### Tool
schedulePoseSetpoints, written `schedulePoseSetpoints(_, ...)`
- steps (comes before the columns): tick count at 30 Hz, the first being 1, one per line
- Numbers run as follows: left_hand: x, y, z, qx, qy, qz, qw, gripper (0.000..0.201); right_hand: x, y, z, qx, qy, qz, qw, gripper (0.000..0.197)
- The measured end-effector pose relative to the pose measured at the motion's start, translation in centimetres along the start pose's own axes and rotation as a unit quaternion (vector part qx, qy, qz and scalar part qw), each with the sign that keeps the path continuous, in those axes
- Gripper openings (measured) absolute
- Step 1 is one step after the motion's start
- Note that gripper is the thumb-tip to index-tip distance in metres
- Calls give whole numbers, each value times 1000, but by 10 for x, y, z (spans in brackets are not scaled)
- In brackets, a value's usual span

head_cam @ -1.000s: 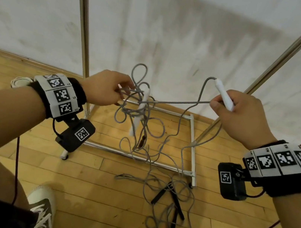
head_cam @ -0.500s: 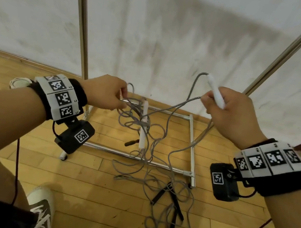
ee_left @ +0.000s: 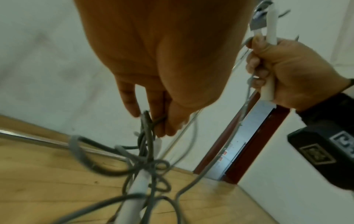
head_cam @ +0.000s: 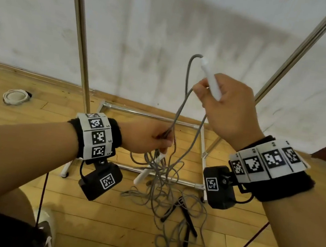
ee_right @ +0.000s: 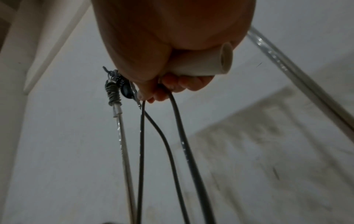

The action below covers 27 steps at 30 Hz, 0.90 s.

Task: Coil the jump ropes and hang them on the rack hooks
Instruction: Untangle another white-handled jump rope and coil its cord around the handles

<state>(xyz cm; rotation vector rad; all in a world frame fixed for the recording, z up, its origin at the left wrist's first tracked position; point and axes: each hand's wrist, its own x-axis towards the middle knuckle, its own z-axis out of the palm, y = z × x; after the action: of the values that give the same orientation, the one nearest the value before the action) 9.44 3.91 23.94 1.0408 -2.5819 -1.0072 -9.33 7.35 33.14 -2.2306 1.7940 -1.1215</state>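
My right hand (head_cam: pixel 220 102) is raised and grips a white jump-rope handle (head_cam: pixel 210 78) together with strands of grey cord (head_cam: pixel 178 113); the handle's open end (ee_right: pixel 220 60) shows in the right wrist view. Lower and to the left, my left hand (head_cam: pixel 155 141) pinches a bunch of the same grey cord (ee_left: pixel 147 121). A second white handle (head_cam: pixel 146 173) dangles in the tangle below it. More grey cord lies knotted on the wooden floor with black handles (head_cam: pixel 187 222). In the right wrist view a coiled rope (ee_right: pixel 113 92) hangs high on the rack.
The metal rack's base frame (head_cam: pixel 203 142) lies on the floor against the wall, with uprights (head_cam: pixel 80 32) rising left and right. A white coil (head_cam: pixel 14 98) lies at the far left. My shoes (head_cam: pixel 44 230) stand near the tangle.
My right hand has lifted the white handle higher and brought cord into its grip. My left hand has dropped lower and moved right along the cord, closer to the right hand.
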Motion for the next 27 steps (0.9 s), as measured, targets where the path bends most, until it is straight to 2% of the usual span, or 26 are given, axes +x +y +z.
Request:
schedulePoseSetpoints(3, -5, -17, 2, 63, 16, -23, 998, 10, 3, 11, -18, -7, 48, -5, 999, 20)
schedulePoseSetpoints(8, -17, -44, -12, 151, 29, -98, 983, 18, 5, 34, -39, -14, 93, 37, 995, 19)
schedulePoseSetpoints(11, -20, -57, -19, 170, 23, -130, 977, 11, 0, 49, -41, -25, 60, 72, 995, 17)
schedulePoseSetpoints(14, -22, -58, -24, 158, 31, -140, 977, 20, -6, 60, -38, -52, 0, 92, 994, 6)
schedulePoseSetpoints(15, -23, -55, -26, 159, 41, -134, 977, 23, -8, 61, -34, -53, -24, 94, 994, 3)
schedulePoseSetpoints(17, -22, -46, -29, 162, 65, -114, 978, 26, -13, 57, -23, -42, -70, 89, 993, 11)
schedulePoseSetpoints(20, -17, -27, -31, 148, 92, -64, 983, 26, -21, 38, 0, 61, -117, 102, 986, 6)
schedulePoseSetpoints(23, -14, -6, -34, 134, 121, -14, 984, 27, -28, 23, 25, 86, -172, 103, 976, 17)
schedulePoseSetpoints(26, -17, 6, -36, 105, 135, 23, 985, 25, -31, 14, 40, 78, -190, 80, 975, 13)
schedulePoseSetpoints(27, -19, 7, -38, 98, 134, 26, 986, 23, -31, 13, 42, 93, -185, 80, 975, 19)
